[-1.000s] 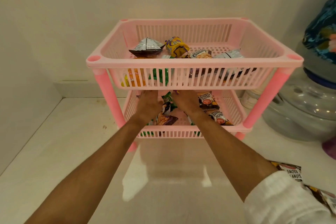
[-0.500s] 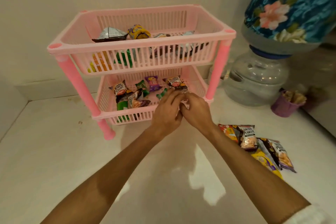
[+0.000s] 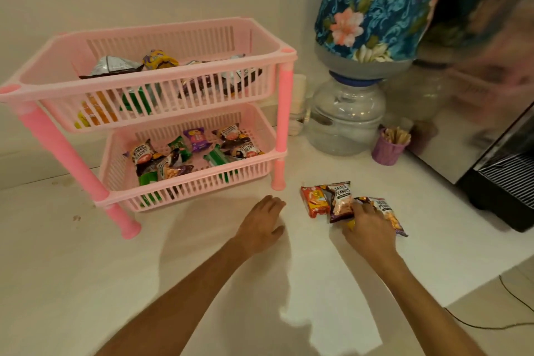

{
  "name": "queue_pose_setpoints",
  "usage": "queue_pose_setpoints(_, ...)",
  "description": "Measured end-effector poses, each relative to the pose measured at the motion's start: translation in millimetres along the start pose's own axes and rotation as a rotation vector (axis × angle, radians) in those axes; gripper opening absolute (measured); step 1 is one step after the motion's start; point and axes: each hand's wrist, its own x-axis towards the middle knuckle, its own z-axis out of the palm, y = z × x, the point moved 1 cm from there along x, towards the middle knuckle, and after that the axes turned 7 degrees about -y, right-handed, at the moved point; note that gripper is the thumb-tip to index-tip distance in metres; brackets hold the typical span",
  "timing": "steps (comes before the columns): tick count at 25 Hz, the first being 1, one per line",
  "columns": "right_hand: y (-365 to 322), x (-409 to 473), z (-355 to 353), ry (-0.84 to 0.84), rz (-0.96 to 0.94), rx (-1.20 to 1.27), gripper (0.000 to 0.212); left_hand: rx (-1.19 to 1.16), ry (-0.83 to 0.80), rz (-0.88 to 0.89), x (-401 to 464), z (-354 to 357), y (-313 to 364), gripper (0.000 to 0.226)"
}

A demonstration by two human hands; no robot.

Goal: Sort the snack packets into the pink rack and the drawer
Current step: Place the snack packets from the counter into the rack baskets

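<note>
Nearest, both bare forearms reach forward over the white counter [image 3: 86, 283]. The right hand [image 3: 370, 228] lies on a small heap of snack packets at about 2 o'clock from the middle of the view; its fingers are bent over the heap and touch the packet reading "SALTED PEANUTS" [image 3: 341, 199], but whether they pinch it or only rest on it cannot be told. An orange packet [image 3: 314, 201] lies just beside that one at its 9 o'clock, and a second peanut packet [image 3: 388, 214], its print partly hidden, pokes out from under the hand at 3 o'clock. The left hand [image 3: 264, 224] hovers palm down with fingers relaxed and spread, holding nothing, well short of the heap and at 5 o'clock from the rack.

Half a second ago both hands met at the front edge of the lower tier; now they have drawn back and parted, the right one onto the heap.

Farther off, at 10 o'clock, stands the pink rack [image 3: 150, 89]. Its lower tier holds peanut, green and purple packets [image 3: 198, 139]; the upper tier holds silver, yellow and dark ones, their writing too small to read. Beyond, at 1 o'clock, a water bottle [image 3: 346, 115] wears a blue floral cover [image 3: 375, 0], with a purple cup [image 3: 385, 150] of sticks beside it.
</note>
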Motion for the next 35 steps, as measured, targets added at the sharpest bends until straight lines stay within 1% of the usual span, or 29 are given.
queue_pose_setpoints(2,13.8,-8.8,8.3,-0.045,0.036,-0.064,0.065,-0.008,-0.029,-0.06,-1.1,3.9,-11.1,0.06)
queue_pose_setpoints(6,23.1,-19.2,25.4,-0.072,0.058,-0.135,0.066,-0.05,-0.042,-0.157,-8.6,9.1,-30.6,0.062)
queue_pose_setpoints(9,22.8,-19.0,28.5,-0.056,0.069,-0.136,0.06,-0.056,-0.053,-0.188,-16.5,11.5,-41.7,0.063)
queue_pose_setpoints(11,22.4,-16.6,27.5,-0.075,0.069,-0.127,0.057,-0.066,-0.056,-0.208,-18.0,10.3,-47.2,0.064)
queue_pose_setpoints(14,19.8,-12.6,20.3,-0.091,0.061,-0.061,0.06,-0.074,-0.05,-0.21,-9.2,5.3,-41.7,0.067)
queue_pose_setpoints(16,14.3,-12.3,7.8,-0.065,0.027,-0.009,0.062,-0.087,-0.057,-0.178,5.7,1.9,-28.0,0.069)
queue_pose_setpoints(20,-5.3,-7.6,-39.3,-0.006,-0.082,0.079,0.052,-0.067,-0.091,-0.115,39.1,4.1,1.4,0.078)
queue_pose_setpoints(22,-16.6,-1.8,-73.8,0.044,-0.135,0.095,0.052,-0.078,-0.122,-0.118,53.7,9.9,10.2,0.088)
queue_pose_setpoints(25,-36.4,13.0,-138.0,0.197,-0.252,0.121,0.052,-0.076,-0.169,-0.122,73.6,16.1,20.5,0.104)
queue_pose_setpoints(27,-54.5,23.6,-181.9,0.324,-0.344,0.122,0.053,-0.043,-0.201,-0.121,84.4,20.0,27.2,0.11)
queue_pose_setpoints(29,-74.0,34.7,-220.0,0.433,-0.424,0.143,0.052,-0.029,-0.232,-0.134,93.6,24.7,33.5,0.11)
queue_pose_setpoints(31,-93.0,45.4,-249.3,0.495,-0.49,0.198,0.051,-0.037,-0.249,-0.158,100.4,28.7,40.1,0.109)
queue_pose_setpoints(33,-109.9,56.7,-268.7,0.53,-0.541,0.233,0.05,-0.042,-0.206,-0.178,105.2,28.1,46.0,0.103)
queue_pose_setpoints(35,-125.7,68.1,-278.4,0.552,-0.576,0.239,0.051,-0.026,-0.159,-0.188,107.0,21.0,48.9,0.091)
